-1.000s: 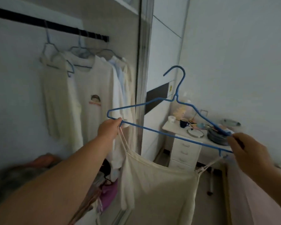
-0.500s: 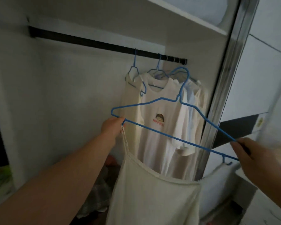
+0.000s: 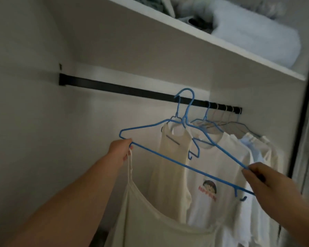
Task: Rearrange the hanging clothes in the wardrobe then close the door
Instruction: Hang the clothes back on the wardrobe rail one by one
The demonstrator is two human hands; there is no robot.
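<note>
Both hands grip the thin blue wire hanger (image 3: 184,164) carrying a cream strappy dress (image 3: 150,216): left hand (image 3: 120,148) pinching one end, right hand (image 3: 262,177) the other. Its hook sits above the fingers, right at the black wardrobe rail (image 3: 123,90), long axis slanting down toward the right.

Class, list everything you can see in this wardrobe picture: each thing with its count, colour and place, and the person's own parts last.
Rail: one, black, across the wardrobe's back wall.
Held hanger: one, blue, its hook at the rail.
Strappy garment: one, cream, hanging from the held hanger.
Hung clothes: several, cream, white and pale blue, at the rail's right end; exact count unclear.
Printed T-shirt: one, white, among them.
Shelf: one, white, above the rail.
Folded bedding: pale, on the shelf.
Left hand: grips the hanger's left end.
Right hand: grips its right end.
</note>
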